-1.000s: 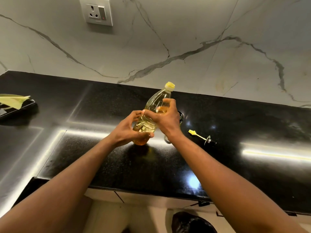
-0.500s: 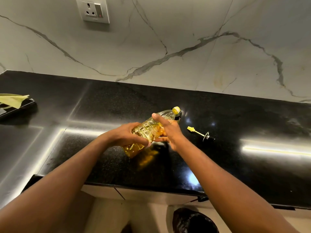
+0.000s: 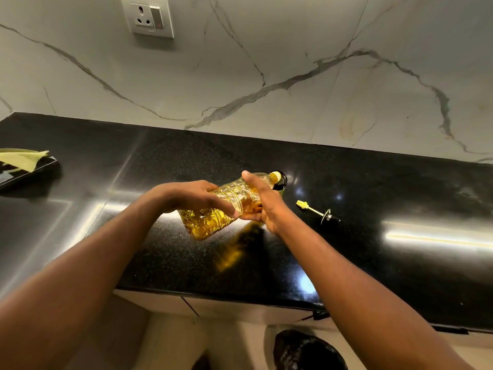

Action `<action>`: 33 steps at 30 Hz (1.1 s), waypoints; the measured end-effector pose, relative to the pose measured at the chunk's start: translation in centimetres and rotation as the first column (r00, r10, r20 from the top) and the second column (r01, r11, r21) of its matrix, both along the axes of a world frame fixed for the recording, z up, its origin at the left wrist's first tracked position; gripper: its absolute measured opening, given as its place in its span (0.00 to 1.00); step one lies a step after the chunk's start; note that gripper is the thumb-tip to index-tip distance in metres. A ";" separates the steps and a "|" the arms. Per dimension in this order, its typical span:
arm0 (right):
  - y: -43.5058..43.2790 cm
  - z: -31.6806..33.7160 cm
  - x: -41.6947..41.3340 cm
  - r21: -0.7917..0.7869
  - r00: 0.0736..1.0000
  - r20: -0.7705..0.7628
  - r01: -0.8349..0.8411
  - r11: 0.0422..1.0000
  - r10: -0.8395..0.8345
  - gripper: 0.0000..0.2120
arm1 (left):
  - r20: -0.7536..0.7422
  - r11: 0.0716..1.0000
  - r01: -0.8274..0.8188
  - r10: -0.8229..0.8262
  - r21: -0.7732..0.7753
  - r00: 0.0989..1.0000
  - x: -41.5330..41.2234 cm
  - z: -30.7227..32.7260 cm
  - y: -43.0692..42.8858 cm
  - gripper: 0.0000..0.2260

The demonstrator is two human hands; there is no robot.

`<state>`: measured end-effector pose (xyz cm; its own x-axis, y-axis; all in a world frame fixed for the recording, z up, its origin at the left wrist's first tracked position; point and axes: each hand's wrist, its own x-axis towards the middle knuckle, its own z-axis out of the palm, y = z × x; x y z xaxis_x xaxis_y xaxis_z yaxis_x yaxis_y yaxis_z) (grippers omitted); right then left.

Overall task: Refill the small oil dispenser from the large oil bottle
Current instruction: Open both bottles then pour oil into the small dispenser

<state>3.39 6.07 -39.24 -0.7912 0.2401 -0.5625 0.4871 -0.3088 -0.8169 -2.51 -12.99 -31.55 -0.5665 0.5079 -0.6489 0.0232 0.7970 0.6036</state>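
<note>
Oil, golden, shows through most of the large oil bottle [image 3: 226, 206], held over the black counter [image 3: 373, 182]. We record its long axis near level: base toward 8 o'clock, yellow neck toward 2 o'clock, at the small oil dispenser [image 3: 282, 184], whose contents we cannot see. Left hand [image 3: 192, 196] grips the lower body; right hand [image 3: 266, 209] wraps the shoulder. Spout stopper [image 3: 317, 210] lies at 3 o'clock of the right hand.

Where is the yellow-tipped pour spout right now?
In the head view, the pour spout lies flat on the black countertop, just to the right of the right hand that grips the tilted oil bottle, touching neither.
</note>
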 end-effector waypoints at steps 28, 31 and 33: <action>0.2 1.3 -0.6 -0.030 0.999 -0.047 -0.010 1.000 0.008 0.38 | -0.058 0.993 0.013 -0.020 -0.120 0.998 -0.6 3.3 1.1 0.32; 0.1 1.5 -0.7 -0.031 0.999 -0.048 -0.001 1.000 0.000 0.38 | -0.063 0.992 0.015 -0.023 -0.127 0.998 -0.7 3.5 1.0 0.33; 0.0 1.6 -0.8 -0.034 0.999 -0.048 0.002 0.999 -0.004 0.41 | -0.067 0.992 0.013 -0.022 -0.126 0.998 -0.8 3.6 0.9 0.31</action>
